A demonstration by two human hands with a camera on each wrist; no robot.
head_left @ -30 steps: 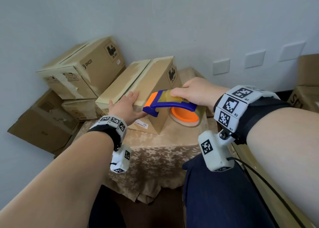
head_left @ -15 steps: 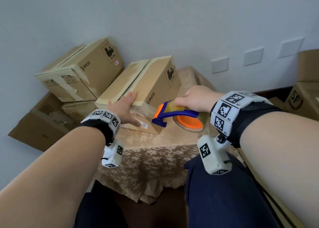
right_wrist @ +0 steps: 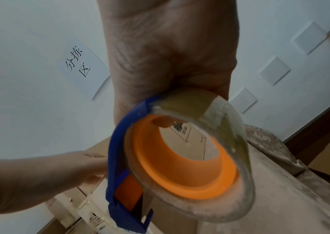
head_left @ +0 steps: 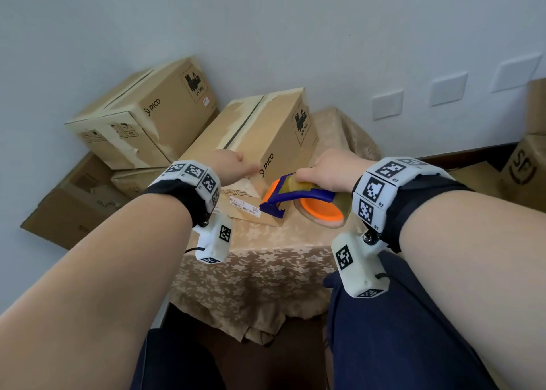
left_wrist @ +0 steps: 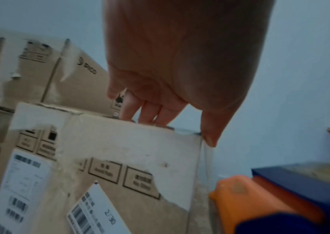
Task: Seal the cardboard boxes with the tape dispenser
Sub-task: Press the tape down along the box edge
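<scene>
The cardboard box [head_left: 260,153] stands on the tabletop [head_left: 266,259], which is covered with a flowered cloth, and it reaches toward the far edge by the wall. Its near lower corner is close to the tabletop's front edge. The left hand [head_left: 229,166] lies on the near top edge of this box with straight fingers, and the thumb comes down over the corner; it presses and grasps nothing. The right hand [head_left: 331,172] is clenched around the tape dispenser [head_left: 298,197], over the top of the roll. The blue cutter end of the dispenser is at the box's near lower corner, touching it or just beside it; I cannot tell which.

I think the box is stiff but light, because it looks like thin cardboard with torn paper skin and old tape on it. Such a box may slide on the cloth when the tape is pulled, so a flat hand on the top, near the corner where the tape goes, seems the good place to steady it. The dispenser is hard plastic and probably light; gripping it over the roll gives control of the blade. The tape itself is thin and sticky and can fold onto itself if it goes slack.

Other cardboard boxes [head_left: 141,115] are piled at the left, beside the tabletop.
</scene>
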